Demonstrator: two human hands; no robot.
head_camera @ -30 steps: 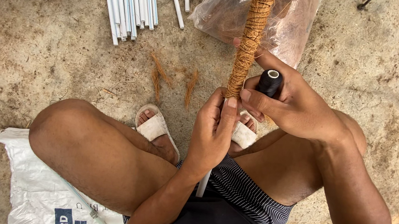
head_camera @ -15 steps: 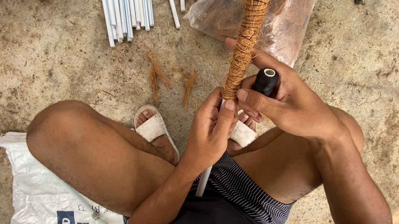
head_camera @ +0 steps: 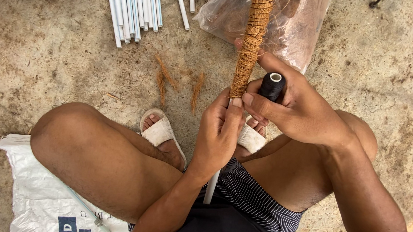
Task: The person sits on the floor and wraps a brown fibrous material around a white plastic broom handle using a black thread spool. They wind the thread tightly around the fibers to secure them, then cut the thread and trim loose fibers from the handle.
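Left hand [head_camera: 220, 131]: closed around the white pipe just below the fibre wrapping, fingers curled tight on it, thumb tip up against the lower end of the wrap.
Right hand [head_camera: 296, 110]: holds the black thread spool, fingers folded round its body; the forefinger stretches left to touch the pipe, and another fingertip shows behind the wrap farther up.
White pipe [head_camera: 210, 189]: runs from between the thighs up and away from the person, slightly tilted; bare only in the near part below the left hand.
Coir wrapping [head_camera: 251, 41]: brown fibre wound closely round the pipe, from the left thumb to the far edge of view.
Black thread spool [head_camera: 271, 85]: just right of the pipe, open end facing up; any thread running to the wrap is too fine to make out.
Plastic bag of fibre [head_camera: 300, 25]: on the ground at far right, behind the wrapped pipe.
Bundle of white pipes [head_camera: 132, 6]: lying at far left, well apart from the hands.
Loose fibre tufts [head_camera: 163, 76]: on the concrete, between the bundle and the sandalled feet.
White woven sack [head_camera: 41, 196]: near left, under the person's left thigh.
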